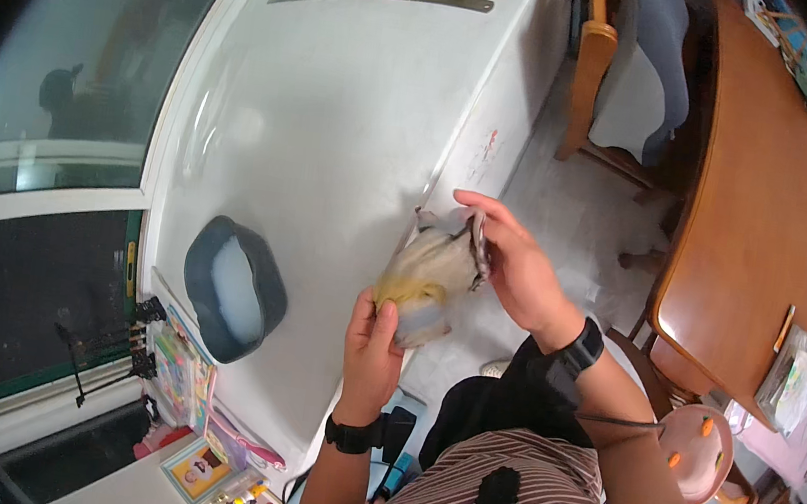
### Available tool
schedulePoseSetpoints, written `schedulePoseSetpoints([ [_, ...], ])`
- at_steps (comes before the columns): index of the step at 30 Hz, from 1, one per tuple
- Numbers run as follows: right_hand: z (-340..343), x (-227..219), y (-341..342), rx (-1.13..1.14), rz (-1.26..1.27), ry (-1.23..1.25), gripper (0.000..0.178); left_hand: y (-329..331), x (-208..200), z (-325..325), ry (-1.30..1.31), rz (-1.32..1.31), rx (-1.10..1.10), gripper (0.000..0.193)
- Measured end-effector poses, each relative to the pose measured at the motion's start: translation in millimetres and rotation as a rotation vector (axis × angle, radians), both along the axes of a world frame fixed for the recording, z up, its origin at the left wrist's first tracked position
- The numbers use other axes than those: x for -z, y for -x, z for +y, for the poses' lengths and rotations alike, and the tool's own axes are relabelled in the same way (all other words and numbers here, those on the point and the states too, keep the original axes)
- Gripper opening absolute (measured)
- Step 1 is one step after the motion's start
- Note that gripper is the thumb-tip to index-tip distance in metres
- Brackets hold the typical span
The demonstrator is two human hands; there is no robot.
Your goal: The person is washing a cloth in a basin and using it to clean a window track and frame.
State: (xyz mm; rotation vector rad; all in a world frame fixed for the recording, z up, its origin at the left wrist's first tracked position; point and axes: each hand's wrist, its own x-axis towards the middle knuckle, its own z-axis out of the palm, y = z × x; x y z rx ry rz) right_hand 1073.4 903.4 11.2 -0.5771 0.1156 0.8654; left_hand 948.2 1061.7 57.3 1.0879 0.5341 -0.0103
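Over the tabletop's (pixel 339 123) right edge, the left hand (pixel 371 359) clamps the cloth's (pixel 431 255) lower end under its thumb; the right hand (pixel 527 279) meets its upper-right border, grip unclear, presumably keeping it spread. The basin (pixel 270 284) sits near the left edge.

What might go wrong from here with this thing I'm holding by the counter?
Mainly a drop: the cloth-like thing is pinched in your left hand, with your right hand at its far side. It appears near the counter's edge, so a slip might send it to the floor.

A spill is possible too: the basin has something whitish in it, and a knock might wet the books beside it.
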Motion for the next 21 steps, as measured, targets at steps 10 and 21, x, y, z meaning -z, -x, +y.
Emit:
schedulePoseSetpoints([
  [10, 29.7, 30.3, 25.1, 0.239, -0.266, 0.548, 0.036, 9.9, 12.4, -24.3, -0.911, -0.182, 0.298, 0.041],
  [21, 139.6, 83.3, 75.4, 0.666, -1.089, 1.048, 0.016, 201.1, 33.0, 23.6, -0.646, 0.414, -0.081, 0.03],
])
